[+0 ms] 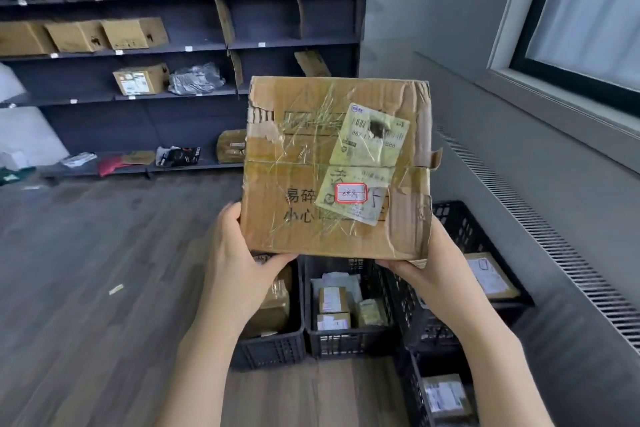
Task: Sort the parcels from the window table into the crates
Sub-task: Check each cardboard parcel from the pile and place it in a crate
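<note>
Both hands grasp one parcel [337, 166] and hold it in the air above the crates [349, 343], its labelled face turned up to the camera. The left hand [239, 253] clasps the lower left corner, thumb on the side wall, fingers curled underneath. The right hand [433, 270] supports the lower right corner from below.

Recommended procedure: read the red-bordered sticker [350, 192] before choosing a crate. Keep both hands under the base, since the printed text appears to be a fragile warning. Lower the parcel flat into a crate with free room; do not drop it.

The parcel is a square, flat-sided box of brown corrugated cardboard. Its edges are torn and crushed, most at the right side. Glossy clear tape crosses the top in wrinkled strips over two yellowed paper labels [374, 135]. The crates are black plastic with lattice walls and already hold smaller boxes. They stand on a grey wood-grain floor [104, 253].
</note>
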A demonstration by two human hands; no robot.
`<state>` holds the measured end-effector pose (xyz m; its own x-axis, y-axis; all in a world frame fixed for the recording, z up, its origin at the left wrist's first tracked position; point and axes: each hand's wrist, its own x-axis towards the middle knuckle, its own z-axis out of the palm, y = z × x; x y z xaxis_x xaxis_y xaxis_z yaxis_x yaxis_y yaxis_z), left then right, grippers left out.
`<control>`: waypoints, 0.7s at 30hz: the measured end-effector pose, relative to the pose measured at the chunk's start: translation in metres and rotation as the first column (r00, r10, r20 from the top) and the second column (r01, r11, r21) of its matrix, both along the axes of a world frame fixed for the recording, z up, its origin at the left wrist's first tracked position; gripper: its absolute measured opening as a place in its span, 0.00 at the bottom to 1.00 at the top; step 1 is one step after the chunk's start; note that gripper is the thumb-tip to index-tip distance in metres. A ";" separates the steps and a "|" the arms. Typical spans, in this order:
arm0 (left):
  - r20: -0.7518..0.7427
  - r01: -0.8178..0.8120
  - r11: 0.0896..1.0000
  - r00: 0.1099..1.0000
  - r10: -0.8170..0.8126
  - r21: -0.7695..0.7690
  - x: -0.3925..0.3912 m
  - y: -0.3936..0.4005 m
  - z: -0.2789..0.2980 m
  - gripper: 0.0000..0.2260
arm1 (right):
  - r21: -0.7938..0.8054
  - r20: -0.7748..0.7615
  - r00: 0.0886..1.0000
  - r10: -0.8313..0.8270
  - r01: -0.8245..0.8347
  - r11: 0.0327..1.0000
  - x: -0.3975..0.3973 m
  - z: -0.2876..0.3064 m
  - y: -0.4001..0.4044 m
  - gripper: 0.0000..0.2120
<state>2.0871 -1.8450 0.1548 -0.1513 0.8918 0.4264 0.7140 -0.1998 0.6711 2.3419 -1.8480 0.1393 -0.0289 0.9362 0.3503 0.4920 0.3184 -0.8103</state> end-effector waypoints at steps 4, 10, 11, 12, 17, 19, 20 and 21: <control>0.110 -0.010 0.999 0.994 0.014 -0.037 -0.006 0.074 -0.010 0.44 | 0.001 0.001 1.000 -0.003 0.003 1.000 -0.014 -0.007 0.077 0.34; 0.088 0.071 0.996 0.994 -0.067 -0.047 -0.029 0.192 -0.013 0.52 | -0.033 0.065 0.998 0.006 -0.004 0.999 -0.038 -0.015 0.200 0.37; 0.043 0.083 0.995 0.996 -0.081 -0.052 -0.031 0.212 -0.012 0.49 | -0.035 0.067 0.998 -0.006 0.008 0.999 -0.040 -0.019 0.218 0.37; 0.006 0.095 0.994 0.995 -0.095 -0.054 -0.033 0.231 -0.012 0.46 | -0.043 0.063 0.998 -0.012 0.015 0.999 -0.040 -0.023 0.234 0.36; -0.071 0.168 0.982 0.982 -0.175 -0.090 -0.023 0.311 -0.031 0.41 | -0.134 0.028 0.998 -0.062 0.065 0.989 -0.022 -0.049 0.293 0.32; -0.085 0.192 0.970 0.975 -0.206 -0.151 -0.012 0.338 -0.044 0.40 | -0.184 0.039 0.996 -0.081 0.087 0.979 -0.008 -0.063 0.312 0.32; -0.092 0.203 0.963 0.971 -0.221 -0.175 -0.006 0.351 -0.052 0.39 | -0.208 0.045 0.995 -0.086 0.093 0.974 -0.001 -0.071 0.321 0.32; -0.094 0.216 0.956 0.967 -0.238 -0.198 0.001 0.363 -0.062 0.40 | -0.234 0.054 0.995 -0.089 0.099 0.967 0.007 -0.081 0.332 0.31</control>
<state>2.0877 -1.4817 0.0932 0.1052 0.9616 0.2536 0.7391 -0.2462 0.6270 2.3489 -1.5163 0.0582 0.0533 0.9914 0.1199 0.5464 0.0716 -0.8345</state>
